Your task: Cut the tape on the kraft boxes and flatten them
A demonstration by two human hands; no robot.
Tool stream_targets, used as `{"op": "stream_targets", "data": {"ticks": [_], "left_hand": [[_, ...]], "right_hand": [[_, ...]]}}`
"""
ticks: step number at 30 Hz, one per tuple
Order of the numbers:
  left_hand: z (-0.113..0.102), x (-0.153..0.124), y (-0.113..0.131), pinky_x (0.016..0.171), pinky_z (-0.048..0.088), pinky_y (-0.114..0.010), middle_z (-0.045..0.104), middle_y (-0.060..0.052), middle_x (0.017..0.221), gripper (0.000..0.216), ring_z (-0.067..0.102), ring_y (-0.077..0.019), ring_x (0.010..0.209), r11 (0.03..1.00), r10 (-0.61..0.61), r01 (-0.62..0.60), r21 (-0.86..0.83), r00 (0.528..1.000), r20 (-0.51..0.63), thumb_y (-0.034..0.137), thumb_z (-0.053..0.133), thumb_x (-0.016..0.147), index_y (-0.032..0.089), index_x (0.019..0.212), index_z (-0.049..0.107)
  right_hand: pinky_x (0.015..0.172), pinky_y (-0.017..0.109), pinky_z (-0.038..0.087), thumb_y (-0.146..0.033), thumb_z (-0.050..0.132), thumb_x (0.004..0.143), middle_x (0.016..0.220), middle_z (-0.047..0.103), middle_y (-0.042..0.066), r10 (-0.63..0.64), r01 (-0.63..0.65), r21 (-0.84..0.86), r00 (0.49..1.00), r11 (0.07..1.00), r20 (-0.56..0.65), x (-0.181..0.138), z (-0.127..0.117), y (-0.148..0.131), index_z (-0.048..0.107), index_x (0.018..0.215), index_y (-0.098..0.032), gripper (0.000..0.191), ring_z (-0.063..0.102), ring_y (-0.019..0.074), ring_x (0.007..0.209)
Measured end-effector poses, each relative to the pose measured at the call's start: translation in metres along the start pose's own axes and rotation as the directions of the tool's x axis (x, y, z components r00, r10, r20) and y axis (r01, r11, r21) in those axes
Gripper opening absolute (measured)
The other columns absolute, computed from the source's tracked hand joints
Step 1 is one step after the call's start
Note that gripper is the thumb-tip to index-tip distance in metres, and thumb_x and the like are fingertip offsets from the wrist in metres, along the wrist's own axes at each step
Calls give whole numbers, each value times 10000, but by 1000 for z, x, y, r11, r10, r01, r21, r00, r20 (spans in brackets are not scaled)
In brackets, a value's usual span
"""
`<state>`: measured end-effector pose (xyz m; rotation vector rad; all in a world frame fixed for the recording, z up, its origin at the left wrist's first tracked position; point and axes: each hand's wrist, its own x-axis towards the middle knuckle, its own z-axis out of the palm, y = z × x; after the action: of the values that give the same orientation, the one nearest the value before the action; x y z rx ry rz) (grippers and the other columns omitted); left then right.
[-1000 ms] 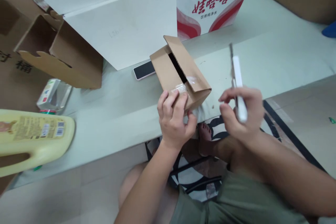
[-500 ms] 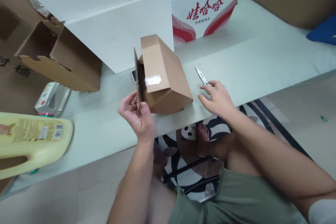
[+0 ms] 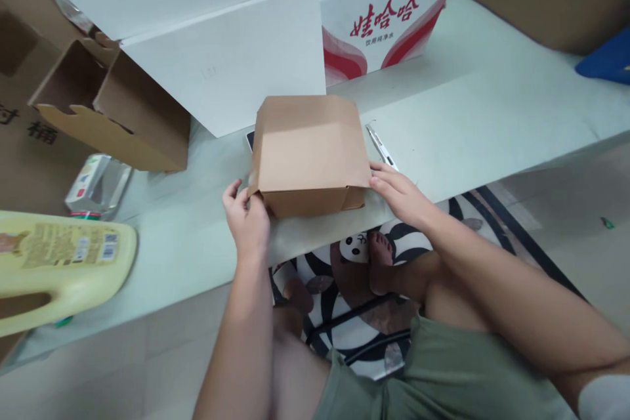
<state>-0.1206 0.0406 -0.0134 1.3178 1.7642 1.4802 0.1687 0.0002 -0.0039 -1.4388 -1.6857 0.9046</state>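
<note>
Pale table [image 3: 492, 105], tiled floor [image 3: 187, 335] (with panda mat [image 3: 353, 249]).

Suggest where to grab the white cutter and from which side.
Probably its near half, pinched crosswise from above right: the white cutter lies flat, slim, pointing away, with the brown box on its left. The far end looks narrower, likely the blade side, though too small to confirm.

One left hand [image 3: 249, 220], one right hand [image 3: 396, 191], one cutter [image 3: 381, 147]
Four in brown cardboard: one small carton [image 3: 312, 154] between the hands, one open-topped carton [image 3: 142, 121] at left, one lettered carton [image 3: 29, 170] behind it, one large carton [image 3: 546, 0] at top right. Besides, one yellow jug [image 3: 98, 279], one red-printed white box [image 3: 384, 36], two bare feet [image 3: 380, 252].
</note>
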Motion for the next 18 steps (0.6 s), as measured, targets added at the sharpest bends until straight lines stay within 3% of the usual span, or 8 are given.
{"op": "stream_targets", "data": {"ticks": [4,7,11,15,18], "left_hand": [[5,-9,12,1019,531,-392,711,-68,1103,290,661,-237,1119,972,14,10,-235,995,100,429,538,900,220,1043,679],[9,-13,12,1017,534,-377,688,-92,1261,478,658,-240,1191,937,79,7,-349,970,231,602,578,884,257,1214,606],[12,-13,10,1076,501,-379,646,-125,1358,674,623,-250,1271,958,171,-92,-271,944,283,711,681,795,249,1271,561],[9,-11,15,923,557,-351,706,-123,1193,701,693,-237,1080,976,148,-104,-189,960,237,697,740,754,210,1228,571],[7,-11,17,790,555,-305,725,-84,1064,664,694,-204,921,982,122,-89,-167,972,199,633,806,698,199,1158,600]], "right_hand": [[1187,563,402,-746,540,868,1521,552,150,-112,115,57,992,992,-55,-3,4,-7,566,1420,-241,748,478,347,1446],[1123,550,468,-596,617,870,1424,635,148,-108,113,79,992,990,-66,-4,6,-10,573,1381,-230,629,566,344,1356],[948,505,563,-414,659,824,1174,736,135,-15,25,91,994,996,-105,-2,8,-11,644,1193,-204,425,691,315,1095],[804,443,572,-428,732,735,1108,722,122,77,-52,94,957,994,-280,0,6,-11,590,1186,-197,526,682,269,930],[794,417,566,-484,740,735,1131,718,113,103,-57,139,931,989,-351,1,4,-11,583,1157,-215,524,674,271,977]]}}
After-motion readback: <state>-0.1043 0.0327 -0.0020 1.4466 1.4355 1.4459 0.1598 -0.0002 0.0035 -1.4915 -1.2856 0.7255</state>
